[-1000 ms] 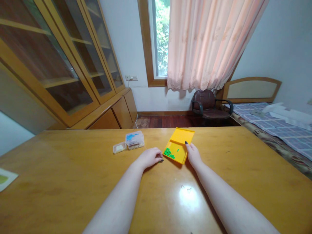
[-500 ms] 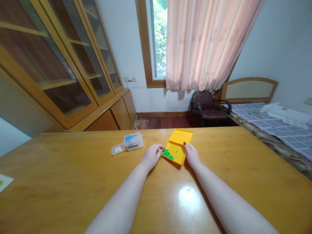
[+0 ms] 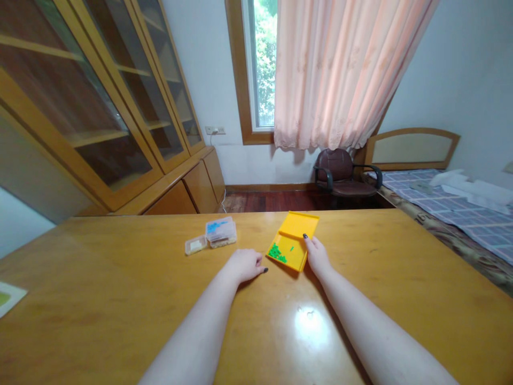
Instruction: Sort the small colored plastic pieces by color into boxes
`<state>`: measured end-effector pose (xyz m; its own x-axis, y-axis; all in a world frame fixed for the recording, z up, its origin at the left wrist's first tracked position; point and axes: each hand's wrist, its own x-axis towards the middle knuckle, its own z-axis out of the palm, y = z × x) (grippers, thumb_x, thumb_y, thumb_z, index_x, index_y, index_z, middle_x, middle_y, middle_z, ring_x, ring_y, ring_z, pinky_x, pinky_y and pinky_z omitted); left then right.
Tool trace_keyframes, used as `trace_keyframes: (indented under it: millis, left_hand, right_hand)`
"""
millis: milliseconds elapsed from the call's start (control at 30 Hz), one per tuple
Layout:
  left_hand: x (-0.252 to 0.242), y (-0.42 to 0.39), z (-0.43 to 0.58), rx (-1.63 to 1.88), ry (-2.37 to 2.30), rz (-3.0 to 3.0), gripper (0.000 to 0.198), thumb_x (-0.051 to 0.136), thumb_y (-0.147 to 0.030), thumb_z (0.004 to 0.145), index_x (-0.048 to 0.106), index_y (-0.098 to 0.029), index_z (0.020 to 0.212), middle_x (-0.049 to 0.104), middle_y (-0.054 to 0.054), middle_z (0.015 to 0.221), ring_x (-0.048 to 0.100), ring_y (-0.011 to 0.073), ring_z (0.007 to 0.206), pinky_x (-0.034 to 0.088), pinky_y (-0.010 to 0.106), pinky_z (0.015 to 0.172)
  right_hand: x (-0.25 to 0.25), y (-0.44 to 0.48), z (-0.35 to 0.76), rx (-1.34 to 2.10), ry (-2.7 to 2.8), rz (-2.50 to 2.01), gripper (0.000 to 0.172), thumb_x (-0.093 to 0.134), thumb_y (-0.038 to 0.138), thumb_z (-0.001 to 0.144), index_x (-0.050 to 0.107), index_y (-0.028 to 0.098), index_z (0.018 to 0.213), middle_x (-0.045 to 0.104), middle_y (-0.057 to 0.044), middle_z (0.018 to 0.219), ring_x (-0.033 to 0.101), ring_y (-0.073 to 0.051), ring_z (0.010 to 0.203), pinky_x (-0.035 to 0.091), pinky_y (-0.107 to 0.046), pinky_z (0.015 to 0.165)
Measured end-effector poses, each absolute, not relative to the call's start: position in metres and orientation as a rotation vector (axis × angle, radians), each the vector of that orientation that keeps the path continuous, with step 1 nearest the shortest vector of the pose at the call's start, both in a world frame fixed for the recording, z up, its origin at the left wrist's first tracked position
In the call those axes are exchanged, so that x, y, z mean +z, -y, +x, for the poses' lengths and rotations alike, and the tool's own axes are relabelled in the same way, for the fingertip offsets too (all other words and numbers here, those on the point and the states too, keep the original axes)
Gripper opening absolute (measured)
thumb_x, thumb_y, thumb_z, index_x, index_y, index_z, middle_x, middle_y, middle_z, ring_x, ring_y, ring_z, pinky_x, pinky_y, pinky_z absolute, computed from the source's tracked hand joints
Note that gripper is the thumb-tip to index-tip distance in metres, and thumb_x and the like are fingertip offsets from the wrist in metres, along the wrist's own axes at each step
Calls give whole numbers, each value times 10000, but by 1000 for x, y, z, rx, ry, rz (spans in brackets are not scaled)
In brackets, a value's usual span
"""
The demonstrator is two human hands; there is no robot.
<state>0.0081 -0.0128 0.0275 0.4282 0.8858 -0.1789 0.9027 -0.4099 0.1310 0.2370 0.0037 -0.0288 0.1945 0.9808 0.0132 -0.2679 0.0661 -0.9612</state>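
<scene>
The yellow box lies open near the table's far edge, long axis running away and rightward. The right hand grips its right rim; the left hand, curled, fingertips on the table, holding nothing visible, rests just left of it.

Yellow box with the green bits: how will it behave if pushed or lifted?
The yellow box looks like thin, rigid plastic, so probably light and apt to slide on the glossy table; the right hand steadies its edge. Its lid lies open and the green pieces sit loose, so tilting would likely spill them.
</scene>
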Motion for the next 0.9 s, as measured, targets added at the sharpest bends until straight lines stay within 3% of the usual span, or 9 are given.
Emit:
trace_keyframes:
  millis: [267,500,667,767,900]
  left_hand:
    - [17,14,14,-161,-1656,2519,280,402,-300,791,671,-225,784,663,84,807,616,233,750,449,337,686]
    - [17,12,25,275,-1519,2592,247,416,-260,810,654,-205,771,618,67,779,578,198,768,420,305,728]
    - [13,8,34,595,-1487,2487,235,420,-315,854,576,-214,997,594,51,938,560,186,877,417,311,787]
    - [3,5,31,701,-1498,2386,416,509,-344,808,449,-203,1195,546,80,1127,516,217,1034,389,367,893]
    - [-10,2,26,696,-1403,2319,832,647,-412,684,219,-205,1367,339,121,1381,314,265,1269,258,436,1035]
  right_hand:
    - [-30,-3,238,1159,902,-1063,390,608,516,692,616,157,844,696,-72,876,638,-242,810,503,-356,729]
    - [-30,-3,238,1142,900,-1079,391,615,525,681,616,159,819,699,-68,854,638,-240,795,502,-355,723]
    - [-32,-6,237,1160,885,-1043,389,629,514,672,625,163,840,699,-70,882,641,-240,812,498,-364,757]
    - [-33,-6,237,1167,872,-1031,381,635,509,668,628,168,836,700,-67,884,642,-244,820,498,-373,768]
    - [-31,-4,238,1167,897,-1000,395,601,515,703,632,166,885,692,-68,941,633,-245,875,489,-380,805]
